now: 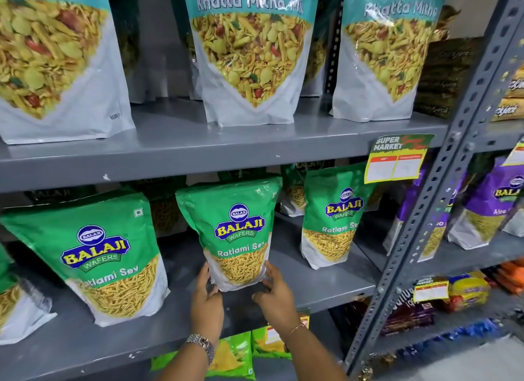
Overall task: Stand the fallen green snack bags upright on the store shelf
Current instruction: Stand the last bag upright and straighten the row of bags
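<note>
Middle green snack bag (236, 233) — on the grey shelf (312, 284), long axis near-vertical, top leaning slightly left — base held between left hand (206, 298) and right hand (279, 297), fingers loosely spread, both equally near.

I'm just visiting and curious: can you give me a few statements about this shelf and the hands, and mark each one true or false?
1. Both hands touch the middle green bag. True: the left hand and right hand sit at its lower corners.
2. The bags on the top shelf are purple. False: they are teal and white Khatta Mitha bags.
3. A watch is on the left wrist. True.
4. The price tag hangs on the bottom shelf. False: it hangs on the top shelf's front edge.
5. The right green bag lies flat. False: it stands upright.
</note>
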Demonstrator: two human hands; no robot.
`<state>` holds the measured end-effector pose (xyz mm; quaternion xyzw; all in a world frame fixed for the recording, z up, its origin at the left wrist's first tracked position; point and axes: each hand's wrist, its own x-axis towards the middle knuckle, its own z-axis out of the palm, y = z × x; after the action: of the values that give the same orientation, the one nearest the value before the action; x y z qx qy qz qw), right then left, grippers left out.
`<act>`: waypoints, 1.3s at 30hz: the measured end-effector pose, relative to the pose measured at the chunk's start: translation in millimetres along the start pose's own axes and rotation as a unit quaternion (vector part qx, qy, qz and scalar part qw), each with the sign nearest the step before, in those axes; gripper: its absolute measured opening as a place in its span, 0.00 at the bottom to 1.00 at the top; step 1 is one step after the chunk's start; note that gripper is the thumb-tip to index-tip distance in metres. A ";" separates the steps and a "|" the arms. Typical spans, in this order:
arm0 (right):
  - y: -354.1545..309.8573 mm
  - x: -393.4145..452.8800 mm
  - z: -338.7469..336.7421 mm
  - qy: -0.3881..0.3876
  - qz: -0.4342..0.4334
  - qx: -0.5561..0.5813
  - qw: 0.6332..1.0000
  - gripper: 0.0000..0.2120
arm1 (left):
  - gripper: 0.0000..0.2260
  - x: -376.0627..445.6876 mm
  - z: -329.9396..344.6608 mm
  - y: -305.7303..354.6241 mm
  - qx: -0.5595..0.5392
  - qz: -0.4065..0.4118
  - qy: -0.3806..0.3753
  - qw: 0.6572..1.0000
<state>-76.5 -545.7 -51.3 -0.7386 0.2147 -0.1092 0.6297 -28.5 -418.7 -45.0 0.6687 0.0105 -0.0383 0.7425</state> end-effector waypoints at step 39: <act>28.6 92.0 -187.5 0.130 0.034 0.013 0.991 0.27 | 0.17 24.6 169.0 -7.4 0.210 -0.008 -0.155 0.965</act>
<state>-81.2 -756.4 -54.9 -0.7019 0.3185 -0.1858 0.6094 -10.6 -588.5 -36.2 0.7955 -0.1080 -0.1490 0.5774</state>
